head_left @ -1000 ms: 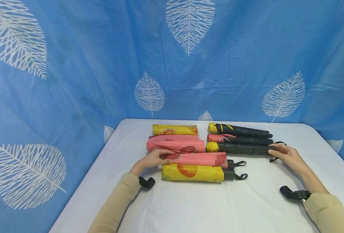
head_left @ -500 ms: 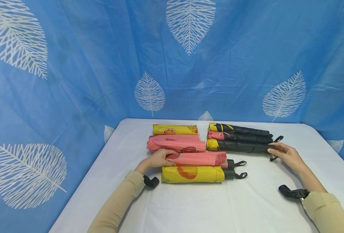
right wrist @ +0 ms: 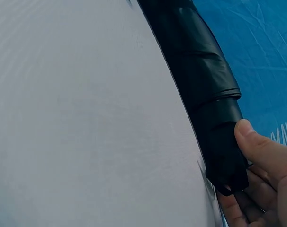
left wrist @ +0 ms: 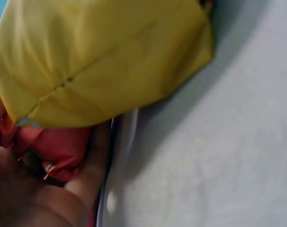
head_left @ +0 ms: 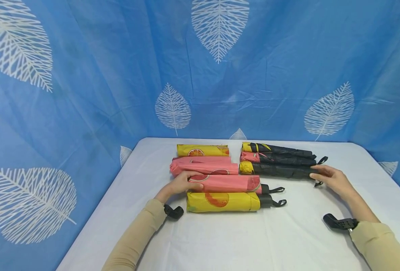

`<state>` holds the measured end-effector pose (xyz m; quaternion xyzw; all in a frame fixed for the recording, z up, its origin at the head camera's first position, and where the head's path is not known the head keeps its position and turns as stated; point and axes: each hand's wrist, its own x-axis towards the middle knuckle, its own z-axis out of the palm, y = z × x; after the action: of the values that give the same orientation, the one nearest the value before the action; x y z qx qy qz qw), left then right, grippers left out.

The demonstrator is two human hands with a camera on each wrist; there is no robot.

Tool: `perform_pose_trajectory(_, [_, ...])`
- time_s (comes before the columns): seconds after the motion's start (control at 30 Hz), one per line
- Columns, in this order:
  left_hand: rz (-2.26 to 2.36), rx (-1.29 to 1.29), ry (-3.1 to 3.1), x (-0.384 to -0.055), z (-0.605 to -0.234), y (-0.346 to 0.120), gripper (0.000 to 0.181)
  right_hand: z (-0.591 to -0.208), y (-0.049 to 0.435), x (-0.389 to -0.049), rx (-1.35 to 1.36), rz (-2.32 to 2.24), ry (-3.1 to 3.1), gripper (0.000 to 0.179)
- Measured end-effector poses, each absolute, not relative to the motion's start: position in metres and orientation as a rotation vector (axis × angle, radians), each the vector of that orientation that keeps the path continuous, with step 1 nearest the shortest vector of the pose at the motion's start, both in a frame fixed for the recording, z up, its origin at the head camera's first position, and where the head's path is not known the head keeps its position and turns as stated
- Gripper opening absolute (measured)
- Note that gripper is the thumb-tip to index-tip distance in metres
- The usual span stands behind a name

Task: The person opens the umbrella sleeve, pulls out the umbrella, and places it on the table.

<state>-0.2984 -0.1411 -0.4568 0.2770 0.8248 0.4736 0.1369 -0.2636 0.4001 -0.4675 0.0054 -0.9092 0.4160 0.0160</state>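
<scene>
A blue cloth point(head_left: 281, 56) printed with white leaves hangs behind and to the side of the white table point(head_left: 254, 241) in my head view. I see folded umbrellas lying on it in two groups.

The left hand point(head_left: 177, 184) has its fingers and thumb clamped round the left end of the near pink umbrella point(head_left: 228, 184), which lies in the left group. Crowding it on the near side is the front yellow umbrella point(head_left: 223, 202), whose end fills much of my left wrist view. Just behind it is a pink bundle point(head_left: 203, 167), and farther back the rear yellow umbrella point(head_left: 203, 150).

The right hand point(head_left: 333, 180) pinches the right end of the yellow-tipped black umbrella point(head_left: 281, 171), thumb and fingers on opposite sides. Close behind that are the pink-tipped umbrella point(head_left: 281, 159) and the rear black umbrella point(head_left: 281, 149).

Compared with half a second ago, the near pink umbrella has slid slightly left and back against the front yellow umbrella, and the left hand has shifted slightly left with it. The right hand's grip looks about the same.
</scene>
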Motion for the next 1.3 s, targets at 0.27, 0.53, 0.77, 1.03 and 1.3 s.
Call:
perform_pose_trajectory(0.27, [1.55, 0.667, 2.433, -0.294, -0.456, -0.141, 0.046, -0.455, 0.402, -0.259, -0.012, 1.244, -2.746, 0.062])
perform_pose_trajectory(0.53, [1.693, 0.538, 2.404, -0.287, -0.451, -0.14, 0.043, -0.434, 0.395, -0.254, 0.019, 1.33, -2.661, 0.059])
perform_pose_trajectory(0.77, [1.799, 0.52, 2.35, -0.285, -0.44, -0.139, 0.048, -0.421, 0.364, -0.256, 0.217, 1.404, -2.591, 0.05])
perform_pose_trajectory(1.03, [1.927, 0.49, 2.28, -0.282, -0.426, -0.134, 0.055, -0.407, 0.324, -0.256, 0.444, 1.614, -2.517, 0.04])
perform_pose_trajectory(1.3, [1.987, 0.65, 2.273, -0.278, -0.414, -0.129, 0.051, -0.397, 0.293, -0.249, 0.687, 1.921, -2.405, 0.039])
